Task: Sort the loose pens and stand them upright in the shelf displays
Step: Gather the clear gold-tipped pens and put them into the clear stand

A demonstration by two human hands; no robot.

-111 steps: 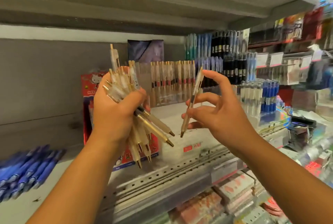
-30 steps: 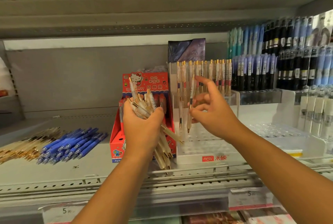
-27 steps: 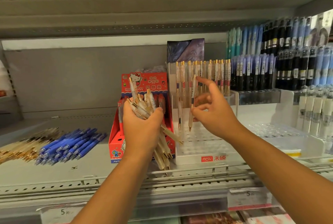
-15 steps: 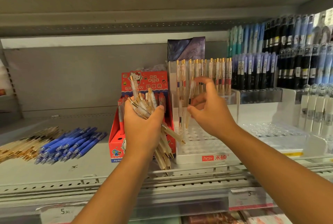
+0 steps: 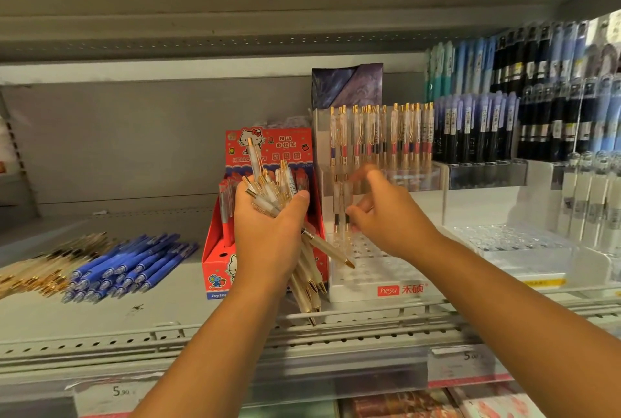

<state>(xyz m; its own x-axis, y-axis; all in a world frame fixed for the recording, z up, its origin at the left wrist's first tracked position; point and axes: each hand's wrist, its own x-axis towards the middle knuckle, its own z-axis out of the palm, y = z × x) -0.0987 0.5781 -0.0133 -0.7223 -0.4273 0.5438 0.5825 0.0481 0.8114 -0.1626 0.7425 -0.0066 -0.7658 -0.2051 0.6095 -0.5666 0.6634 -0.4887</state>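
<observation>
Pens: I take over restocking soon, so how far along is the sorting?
Done: upright pens line the white display's back row. In hand: left hand grips a bundle, right hand is at one pen upright in the front holes. Left: that bundle, plus blue pens and gold pens loose on the shelf.

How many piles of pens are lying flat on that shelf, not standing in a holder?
2. A pile of gold pens lies at the far left of the shelf; a pile of blue pens lies just right of it. More may lie beyond the left edge.
</observation>
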